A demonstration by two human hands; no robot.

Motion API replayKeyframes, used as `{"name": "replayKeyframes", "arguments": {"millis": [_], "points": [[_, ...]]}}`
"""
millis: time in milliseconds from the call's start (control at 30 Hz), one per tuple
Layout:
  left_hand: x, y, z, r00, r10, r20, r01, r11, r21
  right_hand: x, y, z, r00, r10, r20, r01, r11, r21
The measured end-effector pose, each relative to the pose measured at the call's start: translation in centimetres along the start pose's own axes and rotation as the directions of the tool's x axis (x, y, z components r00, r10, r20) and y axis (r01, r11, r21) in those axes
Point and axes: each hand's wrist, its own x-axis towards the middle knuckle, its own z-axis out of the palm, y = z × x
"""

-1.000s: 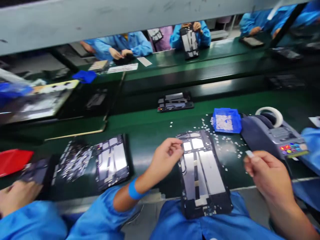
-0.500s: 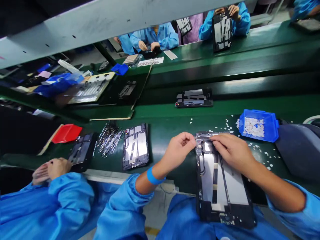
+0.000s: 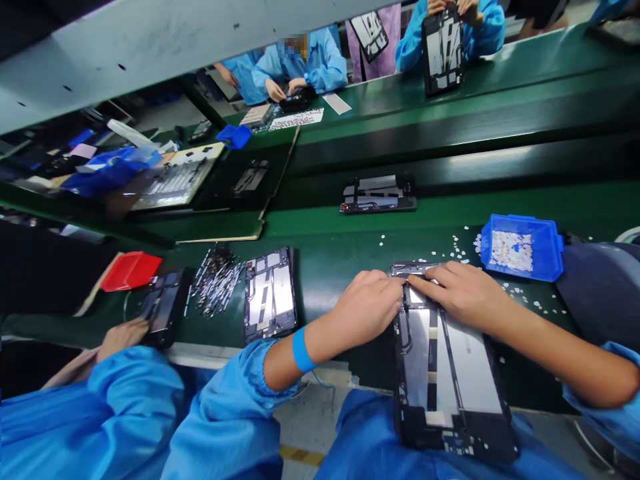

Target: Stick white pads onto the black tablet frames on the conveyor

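A black tablet frame (image 3: pixel 450 373) with silvery inner plates lies from the green bench onto my lap, in front of me. My left hand (image 3: pixel 370 307) is curled, its fingertips on the frame's top left edge. My right hand (image 3: pixel 460 293) lies on the frame's top end, fingers stretched flat and pointing left, nearly meeting the left hand. Anything under those fingertips is hidden. A blue band sits on my left wrist.
A blue bin (image 3: pixel 550 257) of small white pieces stands right of the frame, loose white bits around it. A grey machine (image 3: pixel 600 293) is at far right. Further left lie another frame (image 3: pixel 270 293), metal strips (image 3: pixel 215 280), a red tray (image 3: pixel 131 270) and a neighbour's hand (image 3: pixel 120 337). Workers sit opposite.
My right hand, which pinched a small white piece at the right, has come onto the frame's top and flattened. My left hand has closed in on the frame's top left edge.
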Motion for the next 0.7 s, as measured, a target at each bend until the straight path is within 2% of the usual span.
{"name": "replayKeyframes", "arguments": {"millis": [133,200,333,400,533,700], "points": [[-0.1,0.0,-0.3,1.000,-0.009,0.013,0.009,0.999,-0.035,0.4,0.0,-0.1,1.000,-0.021,0.008,0.021,1.000,-0.001],[0.1,-0.2,-0.4,0.999,-0.047,-0.005,0.046,0.989,-0.142,0.5,0.2,0.0,1.000,-0.022,0.017,0.022,1.000,0.013],[1.2,-1.2,-0.2,0.982,-0.183,-0.045,0.136,0.855,-0.500,0.2,0.9,0.5,1.000,-0.015,0.027,0.013,0.996,0.086],[2.1,-1.8,0.0,0.975,-0.223,-0.014,0.175,0.801,-0.573,0.1,1.1,0.9,1.000,-0.008,0.018,0.006,0.994,0.112],[3.5,-2.0,0.1,0.969,-0.237,0.065,0.236,0.826,-0.512,0.0,1.3,1.3,1.000,-0.004,0.008,0.003,0.993,0.119],[4.3,-1.4,-0.5,0.971,-0.214,0.107,0.239,0.898,-0.370,0.1,1.2,1.3,1.000,-0.002,0.012,0.001,0.995,0.097]]}}
